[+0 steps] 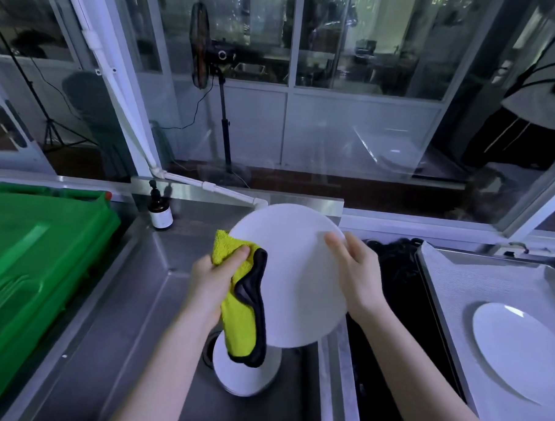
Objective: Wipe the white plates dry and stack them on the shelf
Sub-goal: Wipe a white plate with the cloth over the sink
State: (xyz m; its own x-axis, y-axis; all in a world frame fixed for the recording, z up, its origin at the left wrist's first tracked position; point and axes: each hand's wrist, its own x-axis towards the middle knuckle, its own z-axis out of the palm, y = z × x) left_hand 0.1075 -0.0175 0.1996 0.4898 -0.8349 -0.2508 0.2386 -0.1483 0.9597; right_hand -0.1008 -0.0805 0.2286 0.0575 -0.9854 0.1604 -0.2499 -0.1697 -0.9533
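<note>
Clutching yellow-and-black microfibre cloth point(238, 323) in left grip point(216, 277), pinching round white plate point(299, 275) in right grip point(356, 271); brown pump bottle point(159, 210) label illegible.

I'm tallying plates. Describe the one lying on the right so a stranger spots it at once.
Start at the steel sink; right of it sits a tray with a pale liner. The lone plate lies flat there, untouched, unlike the held plate over the sink or the stack below it.

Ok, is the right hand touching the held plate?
Touching. The head view shows the right hand gripping the held plate at its right rim, with no gap between them.
</note>
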